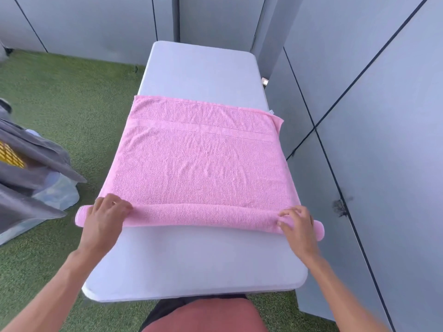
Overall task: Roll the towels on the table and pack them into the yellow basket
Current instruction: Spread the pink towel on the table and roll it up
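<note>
A: Towel [199,164] first: where does it lie for you?

B: Your pink towel lies across the white table [203,70], covering its middle. Both side edges hang a little past the table's long edges. The far part lies flat, with some wrinkles and a woven band near the far hem. The near part is wound into a roll [203,215] that runs across the table's full width and sticks out past both sides.

A: And your hands?

B: Your left hand [105,216] rests on the roll's left end, palm down, fingers [119,204] curled over the top of the roll and pressing it. Your right hand [298,222] sits on the roll near its right end, fingers bent and tips pinching into the cloth. Neither hand closes fully around the roll; both lie over it from the near side.

A: What lies off the table?

B: Left of the table, on green turf [67,97], you have a heap of grey cloth [31,164] with a patch of yellow mesh [9,155] showing through; I cannot tell whether that is the basket. Grey panels [383,116] stand right of the table and beyond its far end.
</note>
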`<state>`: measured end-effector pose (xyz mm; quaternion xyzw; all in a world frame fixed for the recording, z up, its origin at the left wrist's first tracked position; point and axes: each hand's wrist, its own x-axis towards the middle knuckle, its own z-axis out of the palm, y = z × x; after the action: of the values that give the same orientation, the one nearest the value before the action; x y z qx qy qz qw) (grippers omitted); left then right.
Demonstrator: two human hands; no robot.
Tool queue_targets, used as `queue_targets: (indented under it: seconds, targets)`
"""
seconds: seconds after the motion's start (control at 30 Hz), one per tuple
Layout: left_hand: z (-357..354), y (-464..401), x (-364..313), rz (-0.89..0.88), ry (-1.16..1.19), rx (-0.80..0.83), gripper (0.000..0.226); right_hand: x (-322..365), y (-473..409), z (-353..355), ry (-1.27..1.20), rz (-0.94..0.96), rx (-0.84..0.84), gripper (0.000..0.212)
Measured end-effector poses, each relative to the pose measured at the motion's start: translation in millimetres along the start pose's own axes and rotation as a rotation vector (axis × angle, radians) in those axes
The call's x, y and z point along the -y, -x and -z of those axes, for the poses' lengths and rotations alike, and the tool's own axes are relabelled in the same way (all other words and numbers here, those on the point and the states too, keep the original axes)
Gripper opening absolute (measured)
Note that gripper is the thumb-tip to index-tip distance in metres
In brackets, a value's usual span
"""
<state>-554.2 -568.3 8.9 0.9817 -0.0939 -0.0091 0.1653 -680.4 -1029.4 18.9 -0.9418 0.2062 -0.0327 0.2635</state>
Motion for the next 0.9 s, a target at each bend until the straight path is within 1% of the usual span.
queue_targets:
  seconds: [0.03,0.07,0.1,0.17,0.2,0.23,0.3,0.37,0.43,0.5,0.57,0.63,0.73,0.77,0.8,0.83,0.87,0.9]
  targets:
    - [-3.1,8.1,-2.2,-0.032,-0.043,-0.045,0.016,0.8,6.0,-5.4,0.117,0.048,-0.054,0.023]
    - [-7.9,17.7,-3.9,-0.07,-0.057,-0.078,0.02,0.5,14.0,-11.2,0.225,0.084,-0.088,0.026]
    - [-13.3,27.2,-5.0,-0.104,-0.059,-0.095,0.028,-0.5,22.5,-16.9,0.308,0.106,-0.096,0.034]
    - [-25.9,41.1,-3.6,-0.153,-0.046,-0.051,0.049,-5.4,35.0,-27.4,0.393,0.145,-0.046,0.058]
    - [-30.8,41.7,-0.9,-0.162,-0.048,-0.019,0.059,-8.4,36.3,-31.4,0.412,0.161,-0.016,0.066]
    - [-33.2,38.3,0.8,-0.158,-0.045,0.003,0.065,-9.7,33.1,-34.0,0.413,0.161,0.001,0.07]
    - [-32.8,23.4,-0.5,-0.139,-0.008,0.016,0.062,-7.2,17.3,-36.6,0.391,0.125,0.011,0.065]
    - [-27.8,6.8,-4.7,-0.133,0.024,0.007,0.051,-1.7,-0.8,-35.0,0.385,0.096,0.03,0.057]
    - [-23.5,-1.8,-6.0,-0.118,0.05,0.024,0.04,-0.4,-10.3,-30.7,0.383,0.117,0.06,0.048]
    - [-21.2,1.5,-1.7,-0.113,0.059,0.076,0.034,-3.9,-7.1,-25.4,0.372,0.149,0.1,0.041]
    - [-20.0,12.2,3.7,-0.08,0.066,0.147,0.033,-9.6,4.1,-19.7,0.351,0.175,0.169,0.038]
    - [-15.9,19.6,6.4,-0.018,0.089,0.245,0.036,-13.0,7.9,-8.8,0.23,0.141,0.265,0.041]
    - [-2.2,7.2,8.0,0.044,0.129,0.413,0.04,-5.6,-4.1,11.0,-0.1,-0.106,0.415,0.049]
    - [2.4,-0.4,6.9,0.057,0.159,0.441,0.04,-1.7,-9.4,12.5,-0.18,-0.172,0.411,0.05]
    - [6.9,-6.7,4.1,0.071,0.196,0.431,0.04,3.0,-13.4,11.0,-0.234,-0.208,0.355,0.048]
    - [9.7,-10.3,0.4,0.078,0.223,0.373,0.037,8.3,-14.9,7.9,-0.246,-0.198,0.252,0.044]
    - [9.9,-10.9,-2.4,0.08,0.22,0.269,0.033,12.6,-13.1,3.4,-0.209,-0.15,0.128,0.038]
    - [9.3,-8.0,-6.1,0.076,0.17,0.147,0.028,15.8,-8.9,-1.9,-0.129,-0.079,0.02,0.031]
